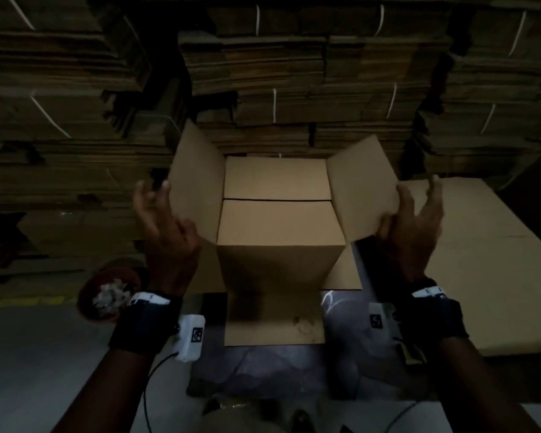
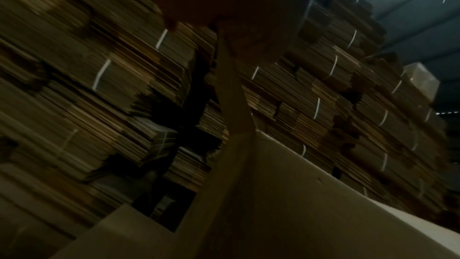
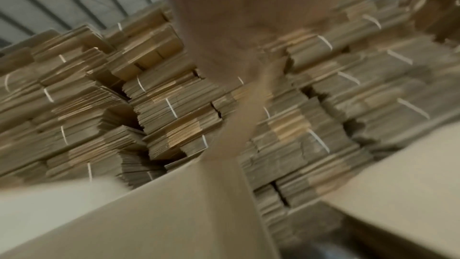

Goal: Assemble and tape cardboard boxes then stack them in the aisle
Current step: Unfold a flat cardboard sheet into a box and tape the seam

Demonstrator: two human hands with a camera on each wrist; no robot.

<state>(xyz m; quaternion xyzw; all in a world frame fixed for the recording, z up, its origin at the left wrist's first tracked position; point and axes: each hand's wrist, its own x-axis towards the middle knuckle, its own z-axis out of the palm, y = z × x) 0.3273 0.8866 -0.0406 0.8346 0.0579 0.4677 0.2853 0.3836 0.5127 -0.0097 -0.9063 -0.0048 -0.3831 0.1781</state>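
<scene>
The box (image 1: pixel 280 232) stands squared up between the hands, its two inner flaps already folded flat. The left hand (image 1: pixel 166 220) and right hand (image 1: pixel 414 223), fingers relaxed and spread, press the two outer flaps (image 1: pixel 197 179) inward. Taping and stacking remain.

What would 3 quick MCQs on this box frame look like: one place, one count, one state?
1. The box sits: A) between both hands B) left of both hands C) on the flat stacks
2. Side flaps standing up: A) none B) two C) four
3. The two inner flaps are: A) upright B) torn off C) folded flat

Key: A, the left hand and right hand flank it; B, the left flap and right flap angle up; C, the far inner flap and near inner flap meet at a seam.
</scene>
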